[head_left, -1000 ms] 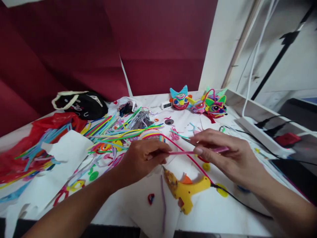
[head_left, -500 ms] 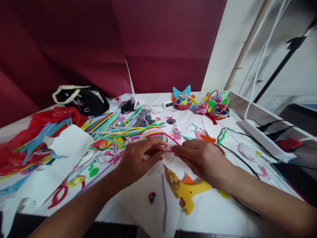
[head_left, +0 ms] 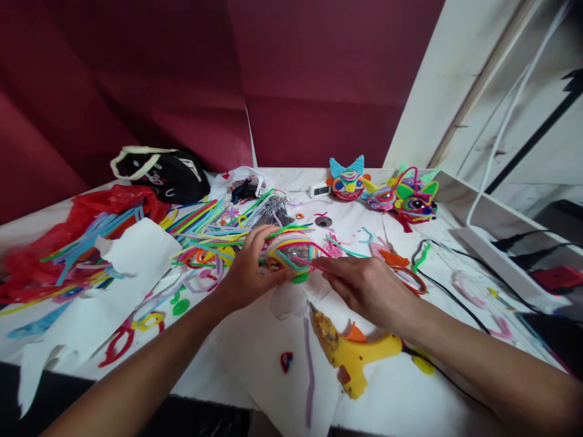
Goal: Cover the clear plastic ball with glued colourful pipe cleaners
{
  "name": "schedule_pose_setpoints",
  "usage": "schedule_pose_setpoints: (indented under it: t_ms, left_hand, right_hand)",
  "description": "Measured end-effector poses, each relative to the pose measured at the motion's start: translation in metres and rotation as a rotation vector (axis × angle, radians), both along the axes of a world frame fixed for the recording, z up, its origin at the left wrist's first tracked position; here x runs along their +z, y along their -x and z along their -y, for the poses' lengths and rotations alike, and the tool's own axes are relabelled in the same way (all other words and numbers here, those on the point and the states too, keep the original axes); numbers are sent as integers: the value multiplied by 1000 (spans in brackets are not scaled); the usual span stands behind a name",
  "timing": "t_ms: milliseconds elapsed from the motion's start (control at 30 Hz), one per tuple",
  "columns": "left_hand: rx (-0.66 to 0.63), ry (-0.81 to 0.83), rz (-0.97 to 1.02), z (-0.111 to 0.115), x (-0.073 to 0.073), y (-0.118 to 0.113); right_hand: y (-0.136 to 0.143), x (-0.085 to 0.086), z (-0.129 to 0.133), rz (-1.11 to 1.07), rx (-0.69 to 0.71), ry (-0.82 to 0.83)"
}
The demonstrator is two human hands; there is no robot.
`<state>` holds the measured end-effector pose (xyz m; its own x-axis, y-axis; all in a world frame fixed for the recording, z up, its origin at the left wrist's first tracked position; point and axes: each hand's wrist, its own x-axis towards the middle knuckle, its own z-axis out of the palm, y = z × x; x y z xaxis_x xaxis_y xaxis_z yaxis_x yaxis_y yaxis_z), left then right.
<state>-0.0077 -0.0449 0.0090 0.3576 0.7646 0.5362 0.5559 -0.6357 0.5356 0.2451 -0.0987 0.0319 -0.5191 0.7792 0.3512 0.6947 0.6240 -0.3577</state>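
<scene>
My left hand (head_left: pixel 248 273) is closed around the side of a rounded craft piece (head_left: pixel 297 252), a see-through shape banded with yellow, pink, green and orange pipe cleaners. My right hand (head_left: pixel 371 288) pinches a bright pink pipe cleaner (head_left: pixel 319 262), whose tip lies against the front of that piece. Part of the piece is hidden behind my left fingers. Below the hands a yellow glue gun (head_left: pixel 348 352) lies on its side, its nozzle towards the craft piece. A purple pipe cleaner (head_left: pixel 310 373) and a small red and blue bit (head_left: pixel 286 362) lie nearby.
Loose pipe cleaners (head_left: pixel 195 221) pile up at left, beside a red plastic bag (head_left: pixel 122 203) and torn white paper (head_left: pixel 146 249). Finished animal heads (head_left: pixel 348 182) stand at the back right. A black cable (head_left: pixel 449 288) and a power strip (head_left: pixel 514 267) run along the right.
My left hand has left the end of the pink pipe cleaner and now grips the craft piece. My right hand has brought the pink strip against it. The view has swung slightly left.
</scene>
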Motion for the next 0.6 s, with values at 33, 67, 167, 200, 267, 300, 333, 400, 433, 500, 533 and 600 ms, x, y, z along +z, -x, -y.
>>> schedule_pose_setpoints:
  t_ms: [33, 67, 167, 200, 267, 300, 333, 400, 433, 500, 533, 600]
  left_hand:
    - [-18, 34, -8, 0, -1, -1]
    - [-32, 64, -4, 1, -2, -2]
    - [-63, 132, 34, 1, -3, -5]
    - [-70, 147, 41, 1, -3, -5]
    - [-76, 163, 41, 0, -4, -6]
    - [-74, 162, 37, -1, -5, -5]
    - [-72, 155, 30, -2, -6, -5]
    - [-72, 133, 17, -4, -10, -3]
    - [-77, 123, 13, -5, -12, -2]
    - [-98, 108, 11, -6, -17, 0]
    - [-110, 105, 15, -7, -20, 1]
    - [-123, 99, 32, -7, -24, 2]
  right_hand:
    - [1, 0, 0, 11, -2, 12]
    - [3, 0, -1, 23, -2, 19]
    - [6, 2, -2, 57, -3, 20]
    - [7, 2, -2, 67, -3, 13]
    - [10, 3, -3, 82, -8, -8]
    - [12, 3, -3, 87, -11, -17]
    - [13, 4, -3, 93, -12, -22]
    - [17, 4, -4, 105, -13, -19]
    - [18, 4, -4, 111, -11, -15]
    - [22, 4, -6, 124, -15, -14]
    - [23, 4, -7, 128, -21, -13]
    - [26, 3, -8, 130, -32, -8]
